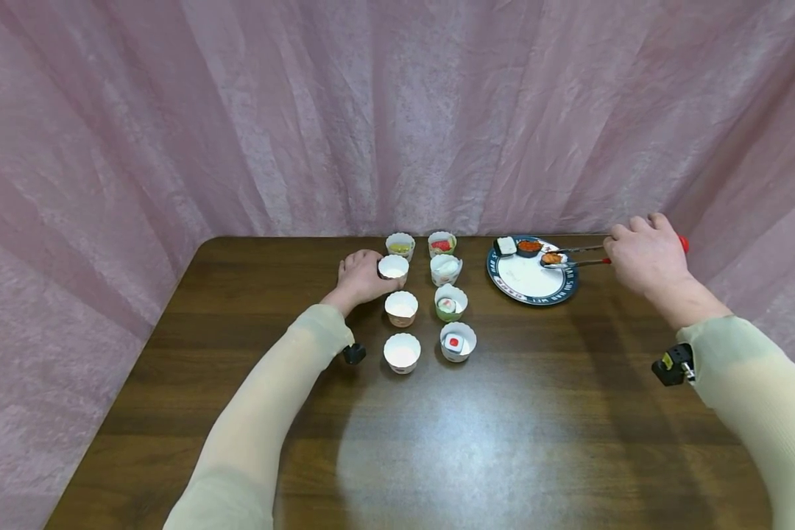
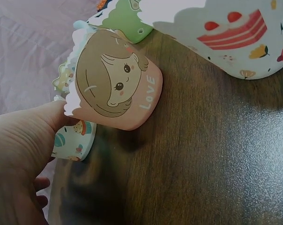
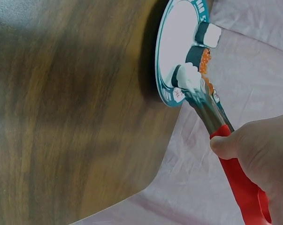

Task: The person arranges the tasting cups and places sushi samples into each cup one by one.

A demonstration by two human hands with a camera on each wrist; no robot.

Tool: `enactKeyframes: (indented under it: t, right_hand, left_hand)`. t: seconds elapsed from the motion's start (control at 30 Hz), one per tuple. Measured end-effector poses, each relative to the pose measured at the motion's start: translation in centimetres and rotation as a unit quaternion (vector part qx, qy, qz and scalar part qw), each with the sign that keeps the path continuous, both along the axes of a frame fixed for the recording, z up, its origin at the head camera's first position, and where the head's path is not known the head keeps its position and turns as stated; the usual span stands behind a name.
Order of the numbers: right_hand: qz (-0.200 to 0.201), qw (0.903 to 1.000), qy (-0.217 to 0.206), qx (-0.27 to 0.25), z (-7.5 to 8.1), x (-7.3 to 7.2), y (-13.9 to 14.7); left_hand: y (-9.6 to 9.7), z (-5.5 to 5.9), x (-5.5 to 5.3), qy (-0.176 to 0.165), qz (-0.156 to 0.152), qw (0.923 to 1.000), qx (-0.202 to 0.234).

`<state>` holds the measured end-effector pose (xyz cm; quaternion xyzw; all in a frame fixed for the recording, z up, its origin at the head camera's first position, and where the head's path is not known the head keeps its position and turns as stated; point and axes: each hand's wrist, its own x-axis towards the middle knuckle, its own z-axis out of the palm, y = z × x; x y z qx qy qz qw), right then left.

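My left hand [image 1: 362,276] grips a white paper baking cup [image 1: 394,268] at the far end of the left column. In the left wrist view, a pink cup [image 2: 118,84] with a girl's face partly hides that cup [image 2: 75,143] and my fingertips. My right hand [image 1: 645,254] holds red-handled metal tongs [image 3: 235,176] over the plate's right side. The tong tips are around a toy sushi piece [image 1: 553,259] with an orange topping. Beside it on the blue-rimmed white plate [image 1: 523,278] sit an orange-roe sushi [image 1: 528,248] and a white sushi with a dark band [image 1: 506,246].
Two more white-lined cups [image 1: 401,308] stand nearer on the left. The right column has a cup with a red-dotted white piece [image 1: 453,343] and several others. Behind them, one cup [image 1: 400,247] holds something yellow-green, another [image 1: 442,245] something red. A pink curtain [image 1: 397,110] hangs behind the wooden table.
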<state>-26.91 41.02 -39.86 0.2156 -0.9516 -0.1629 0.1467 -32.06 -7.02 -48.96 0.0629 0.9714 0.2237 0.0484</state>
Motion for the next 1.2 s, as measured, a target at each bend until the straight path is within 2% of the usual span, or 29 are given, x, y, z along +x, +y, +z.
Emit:
enactKeyframes:
  t: [0.33,0.57,0.7,0.83,0.93,1.1,1.2]
  right_hand:
    - [0.011,0.9998,0.016,-0.008,0.2,0.3,0.1]
    - [0.028,0.9985,0.039,-0.026,1.4,0.6,-0.8]
    - [0.031,0.9983,0.043,-0.025,2.7,0.8,-2.8]
    - [0.044,0.9977,0.047,-0.018,3.3,0.6,-5.3]
    - [0.073,0.9948,0.066,-0.027,3.4,0.2,-7.1]
    - [0.134,0.9831,0.112,-0.056,2.9,-0.6,-10.0]
    - [0.150,0.9795,0.115,-0.068,2.6,-1.1,-11.8]
  left_hand:
    - [-0.2,-0.4,-0.1,0.015,-0.009,0.9998,0.013]
    - [-0.3,-0.8,-0.5,0.005,-0.010,0.9997,0.023]
    - [-0.4,-1.1,-0.9,-0.005,-0.011,0.9996,0.024]
    - [-0.5,-1.1,-0.8,-0.003,-0.013,0.9992,0.038]
    - [-0.5,-0.9,-0.7,-0.006,-0.016,0.9987,0.047]
    - [-0.5,-0.8,-0.7,-0.016,-0.019,0.9984,0.051]
    - [-0.4,-0.9,-0.9,-0.021,-0.019,0.9983,0.051]
